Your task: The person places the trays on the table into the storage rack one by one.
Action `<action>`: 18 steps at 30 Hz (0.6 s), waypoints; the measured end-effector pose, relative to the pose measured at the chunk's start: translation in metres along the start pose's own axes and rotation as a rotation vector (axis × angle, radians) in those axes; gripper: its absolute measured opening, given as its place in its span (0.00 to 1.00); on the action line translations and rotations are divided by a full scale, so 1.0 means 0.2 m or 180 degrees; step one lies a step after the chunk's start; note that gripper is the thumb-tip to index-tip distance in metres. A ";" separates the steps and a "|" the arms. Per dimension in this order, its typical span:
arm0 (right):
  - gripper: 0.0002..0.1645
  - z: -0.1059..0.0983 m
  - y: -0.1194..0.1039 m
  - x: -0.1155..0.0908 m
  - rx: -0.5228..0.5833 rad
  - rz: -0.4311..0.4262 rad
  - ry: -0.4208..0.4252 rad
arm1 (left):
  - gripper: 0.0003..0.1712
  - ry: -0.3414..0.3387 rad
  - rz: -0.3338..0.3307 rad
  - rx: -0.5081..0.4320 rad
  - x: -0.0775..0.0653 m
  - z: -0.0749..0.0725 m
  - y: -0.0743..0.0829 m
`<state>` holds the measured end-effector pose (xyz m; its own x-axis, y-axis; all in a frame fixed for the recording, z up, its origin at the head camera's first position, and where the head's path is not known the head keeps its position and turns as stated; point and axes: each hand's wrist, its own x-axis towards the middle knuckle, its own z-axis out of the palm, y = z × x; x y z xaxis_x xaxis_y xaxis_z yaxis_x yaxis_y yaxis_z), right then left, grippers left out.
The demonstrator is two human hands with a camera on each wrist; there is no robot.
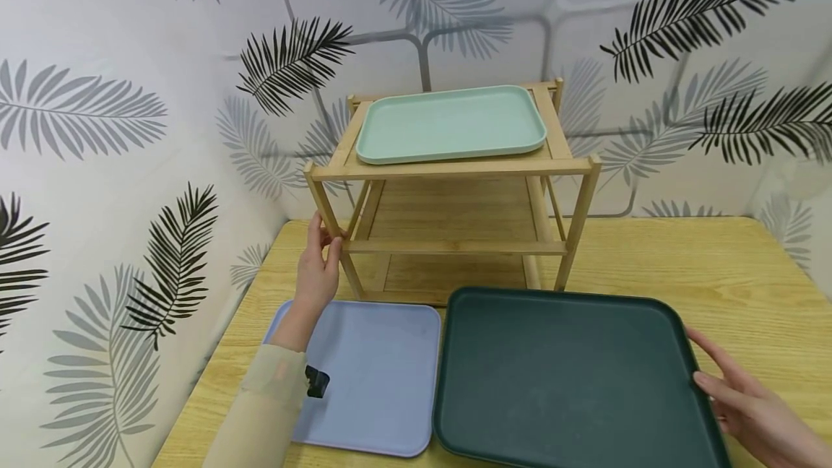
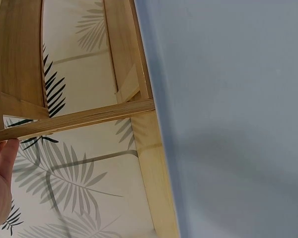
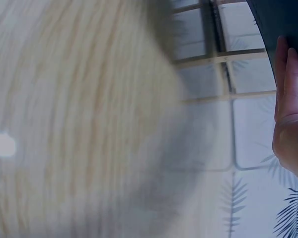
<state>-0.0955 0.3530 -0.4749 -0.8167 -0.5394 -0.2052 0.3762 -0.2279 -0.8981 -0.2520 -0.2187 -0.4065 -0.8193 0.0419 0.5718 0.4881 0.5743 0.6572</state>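
My left hand [image 1: 317, 266] grips the front left leg of a three-tier wooden shelf [image 1: 455, 246], near its middle crossbar. The left wrist view shows the fingers at a wooden bar of the frame. At the right, my right hand [image 1: 747, 403] pinches the right edge of a large dark green tray [image 1: 565, 374], thumb on the rim. Fingers [image 3: 292, 87] lie along the tray's underside in the right wrist view. The tray stretches in front of the shelf, its far edge overlapping the shelf's base. A mint green tray [image 1: 455, 121] sits on the top tier.
A light blue tray [image 1: 383, 381] lies on the wooden table [image 1: 728, 258], left of the dark green one and under my left forearm. Behind the table hangs a leaf-patterned curtain [image 1: 455, 13], which also runs down the left side.
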 end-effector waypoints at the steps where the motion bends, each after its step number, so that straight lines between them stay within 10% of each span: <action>1: 0.31 0.01 0.00 0.00 0.0015 -0.0015 0.0010 | 0.28 0.0002 0.0009 -0.0003 0.00 0.00 0.00; 18: 0.34 0.16 -0.09 0.00 0.0251 -0.0251 -0.0027 | 0.28 0.0014 0.0063 0.0017 0.01 0.00 0.00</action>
<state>-0.0883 0.3296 -0.4469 -0.8416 -0.5239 -0.1315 0.3444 -0.3329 -0.8778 -0.2528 -0.2192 -0.4056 -0.8082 0.0497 0.5868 0.5026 0.5777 0.6432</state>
